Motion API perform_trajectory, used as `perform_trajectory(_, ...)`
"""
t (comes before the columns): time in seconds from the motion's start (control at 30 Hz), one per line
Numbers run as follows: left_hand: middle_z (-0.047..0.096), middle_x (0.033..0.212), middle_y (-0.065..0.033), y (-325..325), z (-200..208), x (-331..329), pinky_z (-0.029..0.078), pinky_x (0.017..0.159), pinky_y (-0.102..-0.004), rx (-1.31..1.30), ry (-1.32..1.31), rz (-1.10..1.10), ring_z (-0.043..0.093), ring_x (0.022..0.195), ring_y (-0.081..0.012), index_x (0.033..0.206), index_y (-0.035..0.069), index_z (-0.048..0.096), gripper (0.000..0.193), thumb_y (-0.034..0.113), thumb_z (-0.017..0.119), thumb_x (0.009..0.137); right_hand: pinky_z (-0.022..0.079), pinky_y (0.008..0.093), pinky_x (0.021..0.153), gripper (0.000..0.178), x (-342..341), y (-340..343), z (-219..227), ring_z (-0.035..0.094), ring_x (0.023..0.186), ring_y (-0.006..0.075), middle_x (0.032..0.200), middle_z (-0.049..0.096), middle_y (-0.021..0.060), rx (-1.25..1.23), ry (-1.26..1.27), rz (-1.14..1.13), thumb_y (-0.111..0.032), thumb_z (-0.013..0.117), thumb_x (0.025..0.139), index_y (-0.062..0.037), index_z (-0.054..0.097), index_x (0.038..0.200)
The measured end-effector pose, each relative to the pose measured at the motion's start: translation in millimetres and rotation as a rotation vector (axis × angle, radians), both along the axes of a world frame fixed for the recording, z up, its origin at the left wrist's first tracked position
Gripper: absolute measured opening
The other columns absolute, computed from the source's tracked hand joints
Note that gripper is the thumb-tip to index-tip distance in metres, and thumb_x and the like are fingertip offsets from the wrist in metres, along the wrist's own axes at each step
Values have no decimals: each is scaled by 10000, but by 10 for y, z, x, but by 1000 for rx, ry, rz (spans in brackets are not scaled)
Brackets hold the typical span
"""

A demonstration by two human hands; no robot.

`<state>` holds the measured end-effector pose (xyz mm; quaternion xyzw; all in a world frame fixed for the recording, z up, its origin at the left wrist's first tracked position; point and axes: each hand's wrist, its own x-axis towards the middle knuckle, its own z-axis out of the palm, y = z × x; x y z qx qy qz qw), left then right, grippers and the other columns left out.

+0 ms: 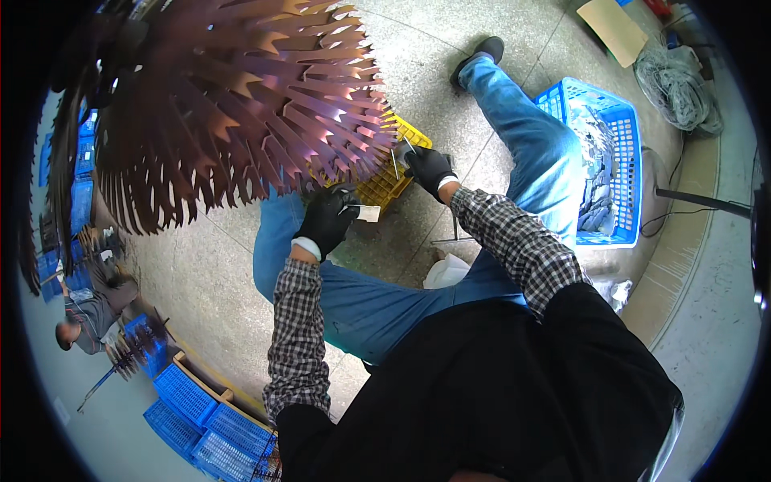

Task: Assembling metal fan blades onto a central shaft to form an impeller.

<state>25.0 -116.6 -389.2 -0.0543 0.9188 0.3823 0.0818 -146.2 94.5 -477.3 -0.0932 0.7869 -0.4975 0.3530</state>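
Observation:
A big hanging cluster of brown, shiny metal strips with forked ends (265, 88) fills the upper left, layered like a fan. Under its right edge, my left hand (324, 223), in a black glove with a white cuff, is closed beside the lowest strips. From its fingers sticks out a small white slip (368, 213). My right hand (430, 170), gloved the same way, is closed around a thin, pale metal piece (405, 151) at the cluster's right edge. What kind of piece it is I cannot make out. Fingertips of both hands are partly hidden.
Below the cluster stands a yellow plastic crate (411, 133), between my legs. A blue basket (633, 173) of dark flat pieces is at my right, with crumpled clear plastic (677, 87) and cardboard (613, 30) beyond. Far left, a person (96, 309) sits near stacked blue baskets (186, 394).

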Motion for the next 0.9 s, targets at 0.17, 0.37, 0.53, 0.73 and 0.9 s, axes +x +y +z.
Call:
perform_trajectory(0.17, 652, 1291, -142, 89, -13, -238, 525, 809, -442, -348, 105, -141, 672, 883, -383, 1041, 58, 709, 266, 119, 601, 806, 529, 374, 661, 366, 24, 49, -100, 727, 748, 252, 907, 727, 122, 18, 124, 38, -317, 474, 967, -41, 680, 1092)
perform_trajectory(0.37, 525, 1455, -155, 298, -435, -662, 513, 916, -444, -511, -42, -155, 626, 1119, -395, 1153, 128, 673, 314, 153, 558, 862, 526, 395, 686, 375, 98, 33, -159, 728, 781, 273, 914, 738, 131, 100, 239, 84, -347, 479, 971, -62, 682, 1105)
perform_trajectory(0.53, 571, 1382, -186, 361, -487, -864, 522, 883, -486, -418, -254, 35, 641, 1080, -393, 1395, 179, 497, 485, 167, 499, 910, 525, 405, 690, 368, 161, -78, -70, 725, 806, 291, 912, 745, 131, 156, 266, 93, -351, 486, 970, -72, 683, 1108)
perform_trajectory(0.73, 653, 1234, -174, 462, -848, -905, 538, 815, -497, -523, -73, 103, 672, 985, -373, 1414, 204, 482, 477, 172, 450, 940, 517, 427, 681, 348, 210, -112, -149, 713, 802, 330, 896, 745, 133, 240, 402, 90, -343, 503, 961, -78, 683, 1097)
perform_trajectory(0.9, 691, 1119, -146, 649, -774, -1038, 545, 763, -490, -607, -181, 148, 684, 917, -362, 1413, 229, 485, 478, 174, 450, 940, 506, 458, 676, 324, 188, -67, -275, 690, 793, 385, 882, 734, 159, 296, 526, 130, -338, 521, 950, -82, 681, 1067)
